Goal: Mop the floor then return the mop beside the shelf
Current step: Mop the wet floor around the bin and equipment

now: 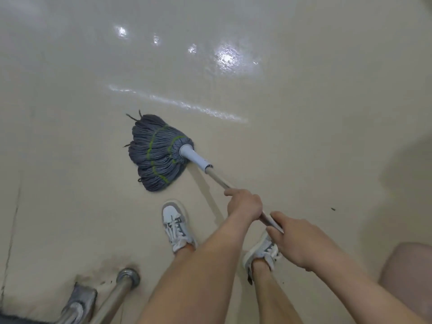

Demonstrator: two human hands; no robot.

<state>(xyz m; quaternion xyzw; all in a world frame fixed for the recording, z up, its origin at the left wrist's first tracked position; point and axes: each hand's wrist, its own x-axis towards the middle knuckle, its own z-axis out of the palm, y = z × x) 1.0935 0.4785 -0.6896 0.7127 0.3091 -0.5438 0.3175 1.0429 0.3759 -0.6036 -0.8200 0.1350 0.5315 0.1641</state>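
A mop with a grey string head (157, 152) banded in green lies spread flat on the beige floor (292, 136), ahead and left of my feet. Its white socket joins a pale handle (217, 177) that slants back toward me. My left hand (244, 204) grips the handle lower down, with the index finger stretched along it. My right hand (295, 239) grips the handle's upper part, close behind the left. The shelf is not in view.
Two metal legs with floor plates (127, 278) stand at the bottom left, close to my left shoe (176, 224). My right shoe (263, 253) is under the handle. A wet, shiny streak (177, 104) crosses the floor beyond the mop. Small dark debris (333, 209) lies at right.
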